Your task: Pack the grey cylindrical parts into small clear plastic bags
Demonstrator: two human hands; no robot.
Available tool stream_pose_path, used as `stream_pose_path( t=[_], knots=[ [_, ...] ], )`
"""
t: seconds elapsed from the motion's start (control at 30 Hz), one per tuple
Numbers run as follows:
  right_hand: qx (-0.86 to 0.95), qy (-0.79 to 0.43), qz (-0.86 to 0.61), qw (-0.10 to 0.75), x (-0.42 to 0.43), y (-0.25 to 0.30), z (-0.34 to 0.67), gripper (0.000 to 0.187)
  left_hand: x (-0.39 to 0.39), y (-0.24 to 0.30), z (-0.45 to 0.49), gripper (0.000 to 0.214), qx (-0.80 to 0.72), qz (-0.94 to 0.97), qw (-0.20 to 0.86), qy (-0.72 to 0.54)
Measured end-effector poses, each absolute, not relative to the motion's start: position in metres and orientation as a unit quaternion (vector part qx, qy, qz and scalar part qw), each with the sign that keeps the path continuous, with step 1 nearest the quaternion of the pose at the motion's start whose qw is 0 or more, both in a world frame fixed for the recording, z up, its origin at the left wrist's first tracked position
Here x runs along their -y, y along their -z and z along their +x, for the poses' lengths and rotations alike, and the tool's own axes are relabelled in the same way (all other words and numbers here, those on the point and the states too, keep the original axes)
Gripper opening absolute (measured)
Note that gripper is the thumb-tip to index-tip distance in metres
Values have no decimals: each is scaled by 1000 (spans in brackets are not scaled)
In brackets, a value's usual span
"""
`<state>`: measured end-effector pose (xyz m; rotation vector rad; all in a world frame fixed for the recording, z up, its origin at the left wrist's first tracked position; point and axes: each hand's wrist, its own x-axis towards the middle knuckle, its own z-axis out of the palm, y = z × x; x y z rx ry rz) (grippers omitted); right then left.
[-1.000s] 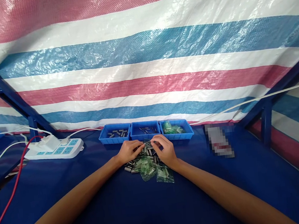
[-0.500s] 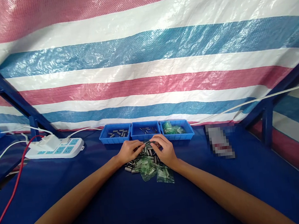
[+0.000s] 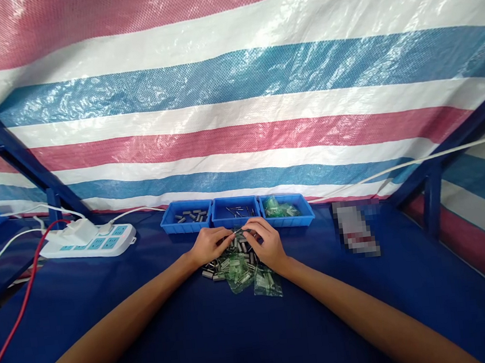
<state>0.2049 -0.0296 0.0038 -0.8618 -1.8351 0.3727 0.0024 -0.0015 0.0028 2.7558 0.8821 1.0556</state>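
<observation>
My left hand [image 3: 209, 245] and my right hand [image 3: 265, 242] meet over a pile of small grey metal parts and green plastic bags [image 3: 239, 265] on the blue table. Both hands are pinched shut on a thin metal pin [image 3: 238, 230] held between them. Just behind the hands stand three blue trays: the left tray [image 3: 186, 217] holds grey cylinders, the middle tray [image 3: 234, 210] holds thin pins, the right tray [image 3: 287, 207] holds green bags.
A white power strip [image 3: 87, 241] with a plugged charger, white cables and a red cable [image 3: 17, 306] lies at the left. A blurred white packet [image 3: 355, 229] lies at the right. A striped tarpaulin [image 3: 233, 90] hangs behind, between blue frame bars [image 3: 9, 151].
</observation>
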Motion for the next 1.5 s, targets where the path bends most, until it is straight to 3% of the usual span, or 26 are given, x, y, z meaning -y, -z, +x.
stream_pose_path(
  t=[1.5],
  knots=[
    [773,-172,-348,501,29,-5,204,14,1,-3,2,21,-281,895,43,-343]
  ],
)
